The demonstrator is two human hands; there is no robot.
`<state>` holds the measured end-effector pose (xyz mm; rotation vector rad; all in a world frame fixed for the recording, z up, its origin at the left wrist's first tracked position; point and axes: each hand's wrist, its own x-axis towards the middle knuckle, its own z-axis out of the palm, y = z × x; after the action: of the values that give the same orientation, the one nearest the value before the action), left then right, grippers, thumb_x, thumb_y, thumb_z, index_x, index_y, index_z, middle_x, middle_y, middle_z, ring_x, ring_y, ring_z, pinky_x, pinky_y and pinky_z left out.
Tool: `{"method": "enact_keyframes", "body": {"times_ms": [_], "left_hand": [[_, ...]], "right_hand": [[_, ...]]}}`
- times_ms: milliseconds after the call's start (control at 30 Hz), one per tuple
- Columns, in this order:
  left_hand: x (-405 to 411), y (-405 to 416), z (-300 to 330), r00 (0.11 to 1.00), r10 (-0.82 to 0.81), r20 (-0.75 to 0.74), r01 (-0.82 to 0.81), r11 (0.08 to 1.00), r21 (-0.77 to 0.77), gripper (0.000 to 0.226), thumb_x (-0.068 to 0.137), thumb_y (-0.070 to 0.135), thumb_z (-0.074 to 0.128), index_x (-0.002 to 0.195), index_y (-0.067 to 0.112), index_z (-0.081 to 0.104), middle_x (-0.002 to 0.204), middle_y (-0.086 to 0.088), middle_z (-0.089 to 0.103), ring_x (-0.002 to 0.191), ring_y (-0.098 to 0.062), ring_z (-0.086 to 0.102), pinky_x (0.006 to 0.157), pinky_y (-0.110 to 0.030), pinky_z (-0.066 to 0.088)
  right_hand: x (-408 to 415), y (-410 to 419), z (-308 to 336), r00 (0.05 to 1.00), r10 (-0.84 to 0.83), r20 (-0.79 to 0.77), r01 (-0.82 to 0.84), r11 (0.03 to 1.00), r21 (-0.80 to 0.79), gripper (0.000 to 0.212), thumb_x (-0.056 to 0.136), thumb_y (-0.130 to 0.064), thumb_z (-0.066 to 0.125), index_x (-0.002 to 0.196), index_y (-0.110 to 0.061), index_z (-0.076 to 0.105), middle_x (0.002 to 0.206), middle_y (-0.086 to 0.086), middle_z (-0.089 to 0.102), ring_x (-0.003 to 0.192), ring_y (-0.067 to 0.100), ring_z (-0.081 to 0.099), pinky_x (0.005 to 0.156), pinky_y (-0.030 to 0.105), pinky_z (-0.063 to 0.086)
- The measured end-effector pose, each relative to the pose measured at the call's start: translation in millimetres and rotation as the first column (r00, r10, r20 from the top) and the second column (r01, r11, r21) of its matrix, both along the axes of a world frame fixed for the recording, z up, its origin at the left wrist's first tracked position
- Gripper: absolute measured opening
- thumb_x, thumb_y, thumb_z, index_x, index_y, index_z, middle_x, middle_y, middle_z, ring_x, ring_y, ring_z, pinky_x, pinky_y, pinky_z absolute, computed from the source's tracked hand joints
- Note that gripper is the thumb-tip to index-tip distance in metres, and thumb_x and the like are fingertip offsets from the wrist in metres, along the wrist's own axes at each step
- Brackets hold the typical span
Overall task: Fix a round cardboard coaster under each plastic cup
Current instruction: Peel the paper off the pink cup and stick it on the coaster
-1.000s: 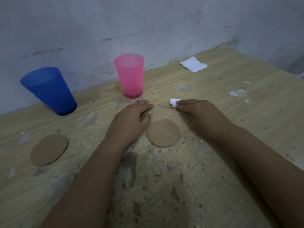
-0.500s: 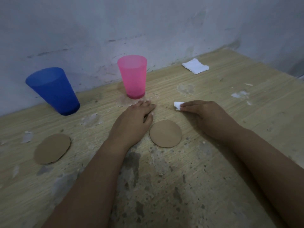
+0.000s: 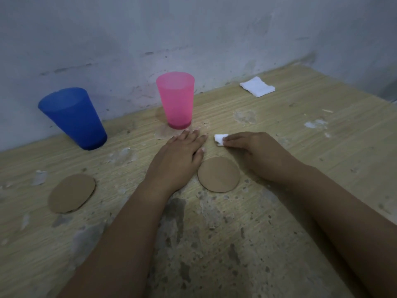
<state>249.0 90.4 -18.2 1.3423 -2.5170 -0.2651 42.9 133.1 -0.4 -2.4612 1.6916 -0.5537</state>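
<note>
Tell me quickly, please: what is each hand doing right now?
Left hand: open, flat on the table, holding nothing.
Right hand: pinching a small white piece against the table.

My left hand (image 3: 178, 160) lies flat on the table (image 3: 322, 168), and just to its right lies one coaster (image 3: 218, 174), between my two wrists. Behind my left fingertips stands one cup (image 3: 176, 100), near the wall (image 3: 193, 29). Further left stands the other cup (image 3: 74, 118), with a second coaster (image 3: 72, 193) lying before it. My right hand (image 3: 257, 153) rests right of the left one, pinching a small paper scrap (image 3: 219, 139). Far behind it lies a folded tissue (image 3: 257, 86).
</note>
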Motion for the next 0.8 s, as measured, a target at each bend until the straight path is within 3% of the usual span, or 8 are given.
{"method": "enact_keyframes", "body": {"times_ms": [100,167,233,333,400,500,667,800], "left_hand": [[0,0,0,1.0,0.004,-0.002,-0.004,1.0,-0.002,0.046,0.101,0.033,0.03,0.146,0.03,0.028,0.156,0.007,0.02,0.144,-0.01,0.014,0.115,-0.029,0.011],[0,0,0,1.0,0.005,0.001,-0.005,1.0,-0.004,0.046,0.101,0.033,0.03,0.146,0.03,0.028,0.156,0.007,0.021,0.144,-0.01,0.014,0.115,-0.029,0.011],[0,0,1,1.0,0.006,0.006,-0.006,1.0,-0.006,0.046,0.101,0.033,0.03,0.146,0.031,0.028,0.156,0.007,0.021,0.144,-0.011,0.014,0.115,-0.029,0.011],[0,0,0,1.0,0.004,0.013,-0.004,1.0,-0.011,0.046,0.1,0.034,0.03,0.146,0.031,0.028,0.156,0.007,0.022,0.144,-0.011,0.014,0.114,-0.029,0.011],[0,-1,0,1.0,0.009,0.012,-0.009,1.0,-0.014,0.046,0.1,0.034,0.03,0.146,0.031,0.029,0.156,0.007,0.022,0.144,-0.011,0.014,0.114,-0.029,0.011],[0,0,-1,1.0,0.021,0.008,-0.021,1.0,-0.017,0.046,0.1,0.034,0.031,0.146,0.03,0.03,0.156,0.007,0.023,0.144,-0.011,0.016,0.114,-0.028,0.012],[0,-2,-1,1.0,0.015,-0.009,-0.015,1.0,-0.01,0.046,0.1,0.034,0.032,0.146,0.029,0.031,0.155,0.007,0.024,0.144,-0.011,0.016,0.114,-0.028,0.012],[0,-1,0,1.0,0.027,-0.003,-0.027,1.0,-0.007,0.048,0.1,0.034,0.033,0.146,0.026,0.03,0.155,0.007,0.024,0.144,-0.01,0.016,0.114,-0.027,0.012]], "right_hand": [[-6,-3,4,0.995,-0.094,0.036,0.094,0.995,-0.013,0.041,0.08,0.006,0.053,0.117,-0.007,0.064,0.124,0.014,0.062,0.114,0.026,0.059,0.099,0.024,0.036],[6,-5,5,0.998,-0.058,0.016,0.058,0.998,-0.012,0.041,0.086,-0.001,0.047,0.125,-0.006,0.057,0.133,0.012,0.055,0.122,0.023,0.053,0.103,0.021,0.03],[14,-4,7,1.0,0.015,-0.011,-0.015,1.0,0.002,0.042,0.085,-0.012,0.041,0.122,-0.006,0.06,0.131,0.012,0.057,0.12,0.023,0.054,0.101,0.022,0.032],[8,-9,13,0.999,-0.036,0.037,0.036,0.999,-0.002,0.044,0.079,-0.013,0.036,0.106,-0.004,0.07,0.115,0.016,0.067,0.106,0.03,0.063,0.097,0.033,0.045],[9,-18,15,0.996,-0.087,0.017,0.087,0.996,0.006,0.047,0.076,-0.012,0.035,0.108,-0.004,0.069,0.114,0.019,0.067,0.102,0.034,0.063,0.091,0.041,0.049],[23,-21,13,1.0,-0.017,-0.009,0.017,1.0,0.015,0.053,0.072,-0.017,0.035,0.114,-0.006,0.066,0.119,0.017,0.065,0.109,0.03,0.061,0.096,0.027,0.04],[14,-22,15,0.997,-0.054,0.058,0.054,0.999,0.01,0.044,0.075,-0.009,0.037,0.104,-0.001,0.07,0.112,0.019,0.067,0.103,0.033,0.063,0.092,0.036,0.046],[26,-24,12,1.0,-0.014,0.022,0.013,1.0,0.021,0.053,0.074,-0.016,0.035,0.116,-0.002,0.064,0.124,0.017,0.062,0.114,0.028,0.058,0.098,0.021,0.034]]}}
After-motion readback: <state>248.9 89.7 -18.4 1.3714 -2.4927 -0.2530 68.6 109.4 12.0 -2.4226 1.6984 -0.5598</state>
